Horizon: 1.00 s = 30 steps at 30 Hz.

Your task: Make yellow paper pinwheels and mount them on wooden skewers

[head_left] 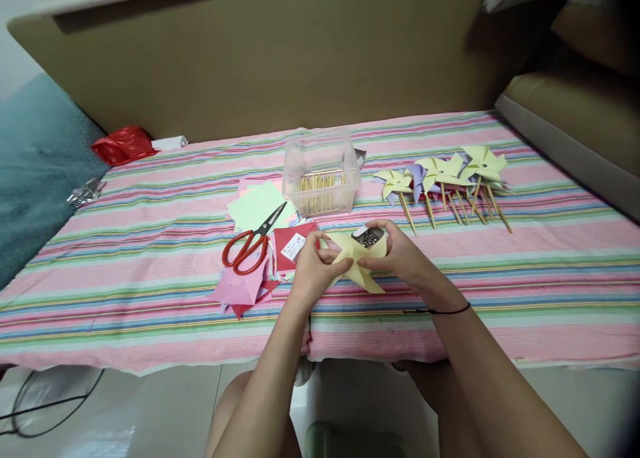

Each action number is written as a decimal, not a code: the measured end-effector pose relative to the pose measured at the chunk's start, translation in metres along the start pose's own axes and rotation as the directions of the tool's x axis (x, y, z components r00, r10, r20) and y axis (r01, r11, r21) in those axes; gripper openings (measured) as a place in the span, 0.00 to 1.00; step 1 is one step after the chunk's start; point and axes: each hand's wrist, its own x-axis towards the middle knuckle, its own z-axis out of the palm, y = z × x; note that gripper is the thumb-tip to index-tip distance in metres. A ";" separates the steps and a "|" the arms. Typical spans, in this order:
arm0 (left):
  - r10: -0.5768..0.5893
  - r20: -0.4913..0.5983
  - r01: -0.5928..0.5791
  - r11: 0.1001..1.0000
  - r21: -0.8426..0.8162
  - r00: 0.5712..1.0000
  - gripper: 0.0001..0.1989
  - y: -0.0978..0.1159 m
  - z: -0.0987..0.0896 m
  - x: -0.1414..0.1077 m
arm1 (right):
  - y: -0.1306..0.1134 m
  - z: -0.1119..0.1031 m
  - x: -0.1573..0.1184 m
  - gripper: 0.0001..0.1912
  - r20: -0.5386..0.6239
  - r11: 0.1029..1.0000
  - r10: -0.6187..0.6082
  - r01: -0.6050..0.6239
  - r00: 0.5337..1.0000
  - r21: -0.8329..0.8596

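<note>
Yellow pinwheel (354, 248), between left grip (314, 268) and right grip (399, 253); both pinching its paper

Indoor light, moderate, soft; source out of frame. Left hand (316, 266), right hand (397, 253) and the yellow paper pinwheel (354, 250) between them evenly lit, readable. Beyond and right of the hands, sofa cushion (575, 121) falls into deep shadow; far right edge nearly black, smeared. Below and left of the hands, pale glare on floor tiles (110, 438). Red bag (125, 146), far left beyond the hands, glossy with highlights. Print on white label (293, 247) beside left hand too small to read. Wide-angle stretch toward corners, softer there.
</note>
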 end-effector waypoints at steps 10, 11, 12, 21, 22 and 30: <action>0.126 -0.208 -0.123 0.992 0.026 0.970 0.28 0.013 -0.011 -0.001 | -0.018 -0.025 -0.004 0.25 -0.203 0.992 -0.114 0.102 0.973 -0.069; 0.131 -0.243 -0.131 0.991 0.016 0.961 0.28 0.015 -0.014 -0.001 | -0.017 -0.031 -0.004 0.19 -0.263 0.980 -0.177 0.145 0.948 -0.137; 0.135 -0.275 -0.138 0.990 0.009 0.952 0.29 0.018 -0.016 -0.001 | -0.015 -0.037 -0.003 0.15 -0.293 0.958 -0.236 0.172 0.927 -0.227; 0.172 -0.339 -0.178 0.984 0.015 0.925 0.28 0.018 -0.017 -0.005 | 0.010 -0.048 0.001 0.05 -0.060 0.636 -0.120 0.030 0.991 -0.771; 0.167 -0.324 -0.171 0.985 0.017 0.931 0.28 0.017 -0.016 -0.005 | 0.010 -0.046 0.001 0.04 -0.058 0.618 -0.123 0.031 0.991 -0.786; 0.165 -0.275 -0.172 0.985 0.000 0.947 0.28 0.012 -0.017 -0.002 | 0.003 -0.041 0.002 0.05 -0.129 0.834 -0.203 0.102 0.971 -0.542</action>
